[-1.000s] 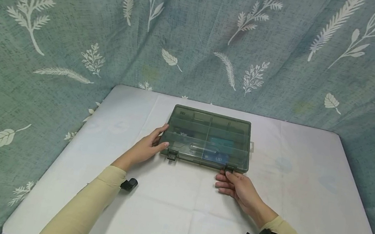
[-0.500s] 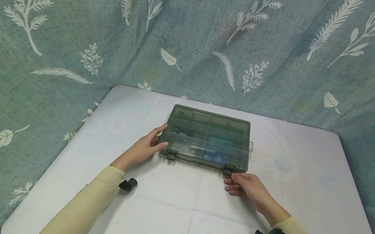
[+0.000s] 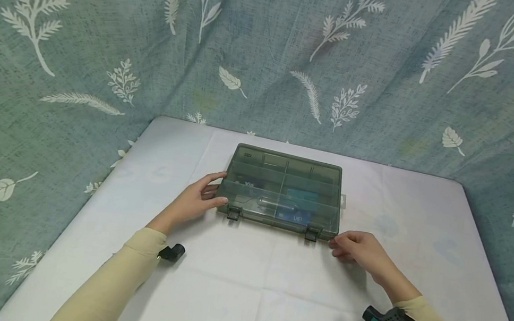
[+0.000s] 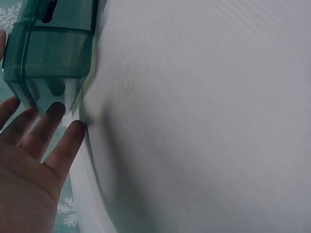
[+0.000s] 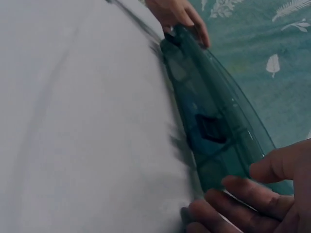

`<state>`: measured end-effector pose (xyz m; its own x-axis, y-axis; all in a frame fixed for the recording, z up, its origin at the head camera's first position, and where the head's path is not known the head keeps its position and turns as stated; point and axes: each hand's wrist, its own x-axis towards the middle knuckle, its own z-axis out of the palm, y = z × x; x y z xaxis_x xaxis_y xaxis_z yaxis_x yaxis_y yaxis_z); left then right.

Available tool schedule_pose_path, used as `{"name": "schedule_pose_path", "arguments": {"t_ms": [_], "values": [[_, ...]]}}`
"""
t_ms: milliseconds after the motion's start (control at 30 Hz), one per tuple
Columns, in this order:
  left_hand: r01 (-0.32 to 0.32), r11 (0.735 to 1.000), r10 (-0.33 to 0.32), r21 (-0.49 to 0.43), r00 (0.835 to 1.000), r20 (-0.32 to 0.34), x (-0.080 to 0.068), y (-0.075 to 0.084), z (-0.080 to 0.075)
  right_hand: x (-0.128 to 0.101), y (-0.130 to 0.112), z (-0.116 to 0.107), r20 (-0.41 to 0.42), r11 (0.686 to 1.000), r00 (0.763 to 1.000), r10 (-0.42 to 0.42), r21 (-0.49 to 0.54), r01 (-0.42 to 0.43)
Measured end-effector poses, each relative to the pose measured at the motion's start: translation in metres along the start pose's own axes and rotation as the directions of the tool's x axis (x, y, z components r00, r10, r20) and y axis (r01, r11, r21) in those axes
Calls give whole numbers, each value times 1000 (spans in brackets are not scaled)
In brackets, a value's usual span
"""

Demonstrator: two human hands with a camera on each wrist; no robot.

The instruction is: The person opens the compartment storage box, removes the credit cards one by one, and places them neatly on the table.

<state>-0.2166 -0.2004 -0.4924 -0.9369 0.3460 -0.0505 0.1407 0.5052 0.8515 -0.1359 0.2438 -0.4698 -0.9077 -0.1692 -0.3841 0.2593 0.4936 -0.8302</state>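
Note:
A translucent dark green compartment box [image 3: 260,174] lies flat on the table with its lid down. Through the lid show a blue card [image 3: 301,203] lettered VIP and a darker card [image 3: 251,184]. Along its front edge sit a left latch [image 3: 233,213] and a right latch [image 3: 311,233], both sticking out past the rim. At the box's left end is my left hand [image 3: 192,198], fingers spread and loosely bent, fingertips right at the side wall [image 4: 56,53]. My right hand [image 3: 361,251] is at the front right corner, fingers loosely bent, thumb and fingertips close beside the corner.
A white cloth covers the table [image 3: 240,297]. Behind and at both sides hangs a green leaf-patterned curtain [image 3: 267,76]. A small clear tab [image 3: 343,201] juts from the box's right side. Each wrist wears a black camera [image 3: 389,319].
My right hand has let go of the right latch and moved right to the box's front corner. The left hand stays at the left end, slightly looser against it. The box has not visibly moved.

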Motion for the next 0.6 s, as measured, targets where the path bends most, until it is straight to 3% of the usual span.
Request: {"name": "schedule_pose_path", "arguments": {"t_ms": [133, 333, 433, 600], "values": [[-18, 1000, 18, -11, 1000, -8, -2, -1, -3, 4, 1, -10, -78, 999, 997, -23, -29, 20], [-41, 999, 41, -21, 999, -30, -2, 0, -6, 11, 6, -20, -139, 987, 977, -159, -31, 156], [-44, 999, 43, -9, 998, -41, -2, -1, -7, 14, 10, -21, -148, 971, 960, -238, -72, 230], [-29, 1000, 29, 6, 999, -23, -4, -1, -8, 23, 16, -20, -116, 917, 915, -386, -156, 367]]}}
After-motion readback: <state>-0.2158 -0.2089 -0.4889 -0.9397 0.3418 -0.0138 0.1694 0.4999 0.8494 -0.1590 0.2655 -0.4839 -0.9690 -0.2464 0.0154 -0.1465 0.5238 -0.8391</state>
